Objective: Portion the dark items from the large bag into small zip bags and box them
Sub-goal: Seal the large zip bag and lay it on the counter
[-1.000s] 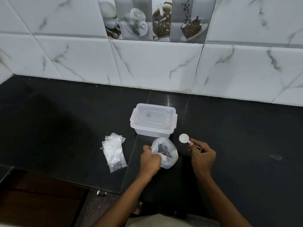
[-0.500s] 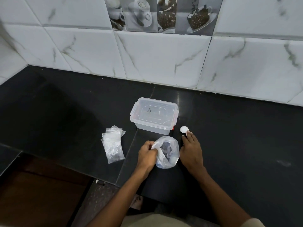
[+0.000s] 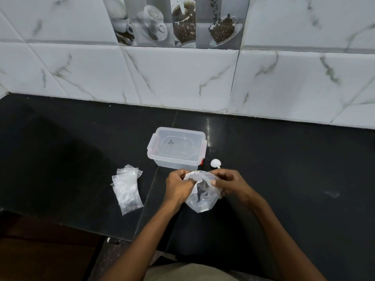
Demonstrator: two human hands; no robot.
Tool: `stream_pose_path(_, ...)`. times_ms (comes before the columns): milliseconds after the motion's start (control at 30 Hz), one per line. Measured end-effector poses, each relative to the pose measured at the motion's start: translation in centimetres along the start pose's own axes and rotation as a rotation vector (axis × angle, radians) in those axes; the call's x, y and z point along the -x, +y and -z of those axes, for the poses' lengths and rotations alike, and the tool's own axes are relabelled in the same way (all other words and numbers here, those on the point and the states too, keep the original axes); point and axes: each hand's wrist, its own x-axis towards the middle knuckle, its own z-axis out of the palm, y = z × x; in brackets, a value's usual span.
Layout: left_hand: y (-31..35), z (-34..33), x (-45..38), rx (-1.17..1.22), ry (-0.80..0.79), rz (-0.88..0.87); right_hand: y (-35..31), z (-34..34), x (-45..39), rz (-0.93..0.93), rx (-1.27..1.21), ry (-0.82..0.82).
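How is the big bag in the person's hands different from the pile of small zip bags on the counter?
The large bag is held upright at its mouth by the left hand and right hand; the small zip bags lie flat and untouched to its left. The large bag is bulkier and shows dark items inside; the small zip bags look empty. The large bag is a single bag; the small zip bags are a loose stack. Both are clear plastic on the black counter.

Black countertop [image 3: 284,179], glossy, seam running near-to-far through middle. White marble-look wall tiles [image 3: 182,78] along far edge. Coffee-cup picture tile [image 3: 178,21] far centre. Dark brown cabinet front [image 3: 40,250] near left, below counter edge.
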Motion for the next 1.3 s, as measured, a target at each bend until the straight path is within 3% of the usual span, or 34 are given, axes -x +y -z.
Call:
stream_pose_path(67, 0.5, 0.1, -0.3, -0.087, -0.036, 0.007, -0.6, 0.2, 0.3, 0.001, 0.073, 0.043)
stream_pose_path(133, 1.0, 0.2, -0.6, -0.072, -0.106, 0.039, -0.6, -0.1, 0.2, 0.028, 0.18, 0.244)
stream_pose_path(233, 2.1, 0.5, -0.5, 0.119, -0.396, 0.114, -0.1, -0.9, -0.2, 0.105, 0.448, 0.64)
stream_pose_path(333, 2.6, 0.8, -0.3, 0.289, -0.654, 0.129, 0.4, -2.1, -0.4, 0.163, 0.581, 0.867)
stream_pose_path(433, 2.7, 0.6, -0.6, 0.143, -0.508, 0.041, 0.7, -3.3, -0.2, 0.158, 0.581, 0.977)
stream_pose_path(600, 2.1, 0.2, -0.8, -0.241, -0.063, -0.291, 0.8, -3.7, 0.4, 0.03, 0.526, 0.964)
stream_pose_path(733, 2.1, -0.1, -0.4, -0.242, 0.112, -0.35, 0.8, -4.4, 0.9, 0.004, 0.551, 0.884)
stream_pose_path(900, 1.7, 0.3, -0.5, -0.331, 0.153, -0.341, -1.0, -4.4, 2.4, -0.047, -0.052, 0.461)
stream_pose_path(1033, 1.1, 0.8, -0.4, -0.341, 0.106, -0.341, -1.8, -4.6, 3.2, 0.003, -0.097, 0.288)
stream_pose_path(1133, 0.9, 1.1, -0.7, -0.354, 0.082, -0.339, -1.7, -5.0, 3.1, 0.024, 0.029, 0.412)
stream_pose_path(1300, 1.2, 1.2, -1.1, -0.289, -0.044, -0.331, -0.7, -5.5, 2.0, 0.029, 0.224, 0.8)
